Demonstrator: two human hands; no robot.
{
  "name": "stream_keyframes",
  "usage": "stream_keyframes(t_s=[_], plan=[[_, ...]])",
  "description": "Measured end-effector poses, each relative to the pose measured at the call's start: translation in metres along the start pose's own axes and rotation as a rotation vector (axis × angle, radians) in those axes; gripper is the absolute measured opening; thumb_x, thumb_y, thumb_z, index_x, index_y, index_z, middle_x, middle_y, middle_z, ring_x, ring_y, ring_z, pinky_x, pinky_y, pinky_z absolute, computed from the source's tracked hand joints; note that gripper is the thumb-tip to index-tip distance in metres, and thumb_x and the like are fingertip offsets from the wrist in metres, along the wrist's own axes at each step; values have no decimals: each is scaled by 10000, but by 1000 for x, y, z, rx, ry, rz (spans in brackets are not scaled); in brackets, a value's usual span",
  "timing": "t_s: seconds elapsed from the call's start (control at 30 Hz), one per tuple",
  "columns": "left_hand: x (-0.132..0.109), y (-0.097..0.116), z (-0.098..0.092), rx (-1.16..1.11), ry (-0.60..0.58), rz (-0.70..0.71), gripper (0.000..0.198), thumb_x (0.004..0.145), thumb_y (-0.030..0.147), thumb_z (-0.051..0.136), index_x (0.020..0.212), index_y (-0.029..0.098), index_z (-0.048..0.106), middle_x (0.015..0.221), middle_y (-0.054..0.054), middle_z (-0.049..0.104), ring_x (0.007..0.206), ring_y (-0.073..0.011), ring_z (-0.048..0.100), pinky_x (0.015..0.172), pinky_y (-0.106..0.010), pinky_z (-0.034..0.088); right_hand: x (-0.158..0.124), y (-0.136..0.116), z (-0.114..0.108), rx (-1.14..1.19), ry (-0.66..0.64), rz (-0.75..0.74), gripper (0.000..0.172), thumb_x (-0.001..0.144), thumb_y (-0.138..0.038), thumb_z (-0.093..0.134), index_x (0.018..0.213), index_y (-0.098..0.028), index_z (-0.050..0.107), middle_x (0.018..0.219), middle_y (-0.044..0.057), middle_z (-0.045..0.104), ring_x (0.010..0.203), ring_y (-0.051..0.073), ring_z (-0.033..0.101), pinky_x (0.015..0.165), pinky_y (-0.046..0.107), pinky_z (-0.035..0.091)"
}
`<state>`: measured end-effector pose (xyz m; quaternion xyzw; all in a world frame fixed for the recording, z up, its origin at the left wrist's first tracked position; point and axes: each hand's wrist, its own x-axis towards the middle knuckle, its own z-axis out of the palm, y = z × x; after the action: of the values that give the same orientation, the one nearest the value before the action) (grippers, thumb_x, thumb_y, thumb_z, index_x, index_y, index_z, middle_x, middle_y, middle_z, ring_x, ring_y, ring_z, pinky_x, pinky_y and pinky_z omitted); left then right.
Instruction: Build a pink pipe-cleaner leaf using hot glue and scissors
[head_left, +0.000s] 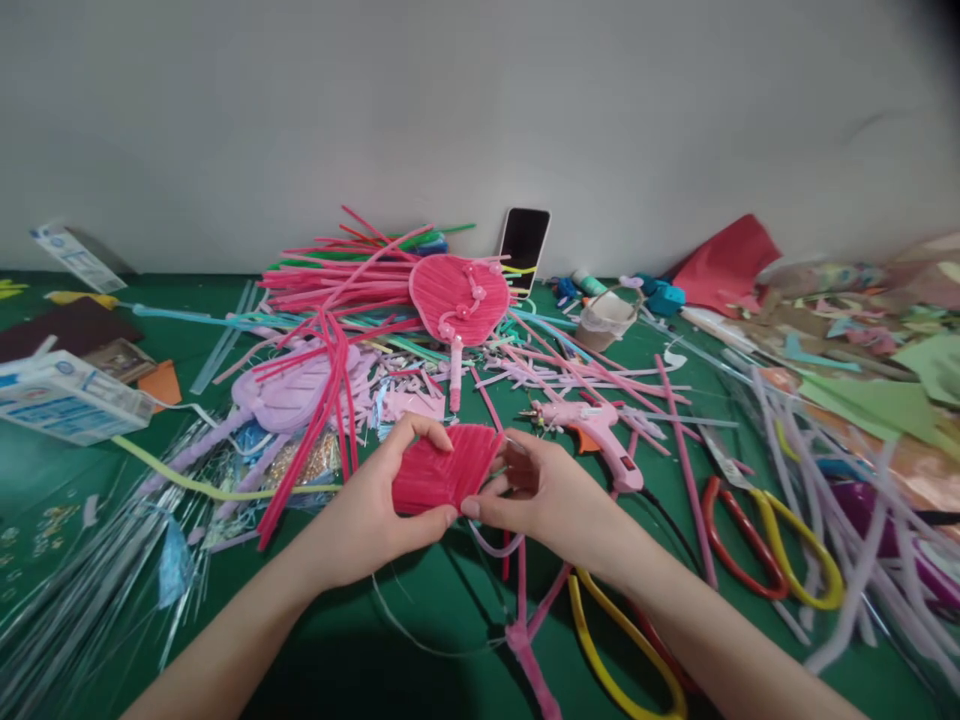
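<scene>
Both hands hold a flat red panel of pipe cleaners (444,470) just above the green table (450,610). My left hand (375,510) curls round its left edge, thumb below and fingers on top. My right hand (540,490) pinches its right edge with closed fingers. A thin pale wire loop (495,548) hangs below the panel. A pink glue gun (596,430) lies just right of my right hand.
A finished pink heart-shaped fan (459,298) lies behind, among several loose pink pipe cleaners (330,400). A lilac fan (289,395) is at left, a phone (523,248) leans on the wall, a paper cup (604,320), red and yellow scissors (772,545), cardboard boxes (67,400).
</scene>
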<state>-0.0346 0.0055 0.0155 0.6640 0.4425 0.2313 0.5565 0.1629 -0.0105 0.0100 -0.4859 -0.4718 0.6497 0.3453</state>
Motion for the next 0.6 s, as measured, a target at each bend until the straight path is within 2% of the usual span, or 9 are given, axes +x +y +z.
stream_keyframes(t_s=[0.13,0.23,0.33,0.5,0.57,0.6], plan=[[1,-3,0,-23,-3,-3,350,827,209,642,1073,270,401,897,48,554,674,-113,530,614,-216,436,4,10,1,-6,11,-45,410,621,-299,853,886,-159,573,775,-18,629,610,94,577,567,220,462],[2,-8,1,-14,21,-9,359,816,275,686,1050,258,415,894,40,566,709,-131,553,633,-230,429,8,19,2,-8,23,-90,372,719,-422,762,890,-167,551,731,-26,584,611,108,577,531,223,467],[6,-16,4,-52,36,28,391,791,282,714,1043,248,418,903,27,573,714,-133,550,639,-236,414,13,31,4,-19,58,-99,463,748,-609,656,852,-184,501,686,-37,537,574,125,598,453,213,442],[15,-24,9,-252,-38,102,469,741,377,769,992,242,396,887,7,619,716,-146,568,656,-252,388,27,43,4,-44,84,-64,597,717,-756,548,899,-189,503,673,-20,567,506,136,592,409,224,430],[17,-26,11,-254,-27,122,495,720,403,781,994,246,400,867,18,605,698,-139,545,641,-244,364,25,41,-1,-162,174,-129,581,748,-736,519,937,-188,549,711,26,622,553,174,624,450,268,479],[18,-27,11,-233,-8,133,501,709,410,785,994,246,407,851,28,585,681,-131,522,625,-237,347,21,41,-4,-244,274,-212,562,772,-701,521,991,-187,578,776,61,658,636,203,657,528,303,526]])
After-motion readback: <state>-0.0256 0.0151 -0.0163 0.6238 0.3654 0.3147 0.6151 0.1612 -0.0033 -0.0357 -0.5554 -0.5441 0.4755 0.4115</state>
